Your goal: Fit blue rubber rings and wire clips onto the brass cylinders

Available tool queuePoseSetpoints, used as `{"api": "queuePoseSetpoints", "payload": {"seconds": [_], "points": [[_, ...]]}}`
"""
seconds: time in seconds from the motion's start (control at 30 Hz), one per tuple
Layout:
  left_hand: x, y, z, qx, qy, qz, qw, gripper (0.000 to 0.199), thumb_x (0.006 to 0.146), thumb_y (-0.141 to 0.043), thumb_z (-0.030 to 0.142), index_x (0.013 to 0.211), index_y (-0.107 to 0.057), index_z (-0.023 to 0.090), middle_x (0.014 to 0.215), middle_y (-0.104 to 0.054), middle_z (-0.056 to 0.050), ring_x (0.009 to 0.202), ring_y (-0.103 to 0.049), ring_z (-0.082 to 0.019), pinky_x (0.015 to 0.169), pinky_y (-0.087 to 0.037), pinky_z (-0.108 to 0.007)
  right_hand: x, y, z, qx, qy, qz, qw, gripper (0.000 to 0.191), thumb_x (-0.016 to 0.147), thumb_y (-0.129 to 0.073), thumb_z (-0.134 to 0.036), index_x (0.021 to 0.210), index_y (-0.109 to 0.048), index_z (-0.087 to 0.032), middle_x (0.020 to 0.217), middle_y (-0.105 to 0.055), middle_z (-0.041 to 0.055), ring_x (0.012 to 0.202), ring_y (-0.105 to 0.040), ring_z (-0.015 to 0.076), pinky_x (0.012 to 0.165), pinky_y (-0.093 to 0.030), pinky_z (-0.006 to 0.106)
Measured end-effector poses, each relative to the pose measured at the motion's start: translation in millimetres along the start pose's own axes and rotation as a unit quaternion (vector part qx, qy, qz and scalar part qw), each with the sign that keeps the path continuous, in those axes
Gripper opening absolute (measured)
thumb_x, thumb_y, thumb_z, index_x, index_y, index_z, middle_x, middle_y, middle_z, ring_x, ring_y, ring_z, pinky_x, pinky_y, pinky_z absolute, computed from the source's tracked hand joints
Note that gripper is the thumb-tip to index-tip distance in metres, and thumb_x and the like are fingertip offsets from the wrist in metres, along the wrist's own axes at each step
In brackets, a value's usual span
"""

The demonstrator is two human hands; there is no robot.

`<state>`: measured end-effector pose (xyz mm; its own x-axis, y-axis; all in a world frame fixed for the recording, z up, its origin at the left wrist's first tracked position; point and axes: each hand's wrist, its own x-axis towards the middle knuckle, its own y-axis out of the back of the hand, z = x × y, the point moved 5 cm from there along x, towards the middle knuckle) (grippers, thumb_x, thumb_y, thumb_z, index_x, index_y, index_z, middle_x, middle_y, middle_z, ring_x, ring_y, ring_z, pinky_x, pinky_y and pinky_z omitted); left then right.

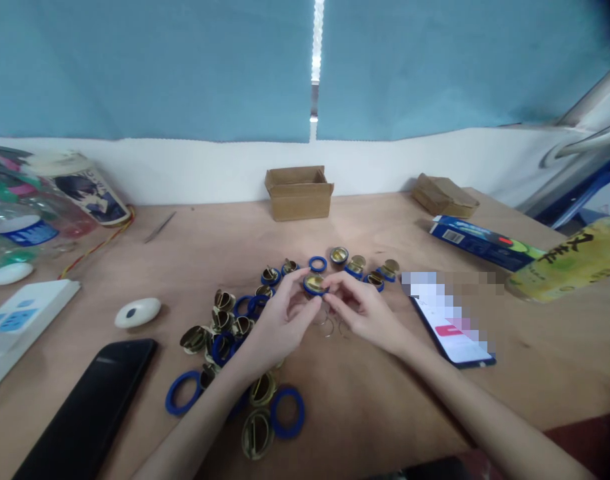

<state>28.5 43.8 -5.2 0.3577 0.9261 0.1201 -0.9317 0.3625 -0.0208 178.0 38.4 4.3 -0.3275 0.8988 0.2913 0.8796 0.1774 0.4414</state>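
In front of me, a round gold-coloured metal piece in a blue ring is pinched between both hands. My left hand grips its left edge, with the thumb along the lower side. From the right, my right hand closes its thumb and fingertips on the same piece. Thin wire rings lie on the table just below the fingers. Around my left forearm are several gold metal pieces and loose blue rings. Beyond my hands lie another blue ring and several gold pieces in blue rings.
A cardboard box stands at the back. To the right are a lit phone, a blue carton and a yellow packet. On the left are a black phone, a white mouse-like object, a power strip and bottles.
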Motion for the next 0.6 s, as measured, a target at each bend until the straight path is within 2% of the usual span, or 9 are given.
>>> {"api": "queuePoseSetpoints", "payload": {"seconds": [0.1,0.2,0.3,0.33,0.4,0.5,0.6], "points": [[1,-2.2,1,-0.005,-0.006,-0.010,1.000,0.038,0.089,-0.061,0.024,0.126,-0.050,0.019,0.130,-0.063,-0.011,0.120,-0.062,-0.023,0.101,-0.052,-0.038,-1,-1,0,0.021,-0.011,-0.003,1.000,0.018,0.095,-0.055,-0.024,0.113,-0.051,-0.025,0.085,-0.060,-0.0003,0.069,-0.057,0.0142,0.059,-0.044,0.025],[2,1.9,2,-0.001,-0.005,0.018,1.000,0.036,0.087,-0.064,0.024,0.119,-0.052,0.018,0.122,-0.067,-0.011,0.112,-0.065,-0.022,0.100,-0.052,-0.037,0,2,0,0.063,-0.022,-0.013,0.998,0.031,0.092,-0.056,-0.020,0.119,-0.043,-0.025,0.092,-0.061,0.0009,0.069,-0.057,0.0136,0.058,-0.044,0.025],[4,8.8,2,-0.013,0.015,0.066,0.998,0.039,0.081,-0.070,0.024,0.115,-0.053,0.017,0.115,-0.070,-0.010,0.108,-0.067,-0.022,0.097,-0.053,-0.037,2,16,4,0.023,-0.053,-0.010,0.998,0.024,0.090,-0.055,-0.019,0.111,-0.045,-0.023,0.084,-0.058,-0.0011,0.065,-0.053,0.0123,0.056,-0.041,0.025],[4,11.1,3,-0.019,0.022,0.085,0.996,0.040,0.080,-0.072,0.025,0.114,-0.054,0.017,0.115,-0.070,-0.010,0.108,-0.067,-0.022,0.097,-0.052,-0.037,3,20,7,-0.016,-0.073,-0.022,0.997,0.016,0.090,-0.056,-0.021,0.104,-0.048,-0.022,0.075,-0.054,-0.0034,0.060,-0.049,0.0117,0.054,-0.038,0.024],[4,15.4,4,-0.031,0.033,0.120,0.992,0.043,0.077,-0.075,0.026,0.113,-0.055,0.017,0.115,-0.071,-0.010,0.108,-0.067,-0.022,0.098,-0.052,-0.037,1,22,13,-0.094,-0.104,-0.102,0.985,0.014,0.087,-0.062,-0.027,0.094,-0.052,-0.021,0.067,-0.049,-0.0054,0.058,-0.045,0.0116,0.052,-0.034,0.024],[3,18.3,5,-0.047,0.035,0.151,0.987,0.045,0.075,-0.078,0.027,0.113,-0.056,0.018,0.112,-0.072,-0.009,0.107,-0.067,-0.022,0.096,-0.052,-0.037,-3,20,21,-0.172,-0.127,-0.180,0.960,0.030,0.079,-0.073,-0.038,0.090,-0.051,-0.021,0.068,-0.050,-0.0052,0.058,-0.046,0.0119,0.049,-0.030,0.024],[3,17.9,6,-0.055,0.035,0.157,0.986,0.045,0.074,-0.079,0.027,0.112,-0.057,0.017,0.110,-0.072,-0.009,0.107,-0.067,-0.022,0.095,-0.052,-0.036,-6,10,23,-0.210,-0.123,-0.197,0.950,0.040,0.074,-0.078,-0.045,0.089,-0.049,-0.021,0.073,-0.056,-0.0033,0.060,-0.050,0.0129,0.050,-0.028,0.024]]}}
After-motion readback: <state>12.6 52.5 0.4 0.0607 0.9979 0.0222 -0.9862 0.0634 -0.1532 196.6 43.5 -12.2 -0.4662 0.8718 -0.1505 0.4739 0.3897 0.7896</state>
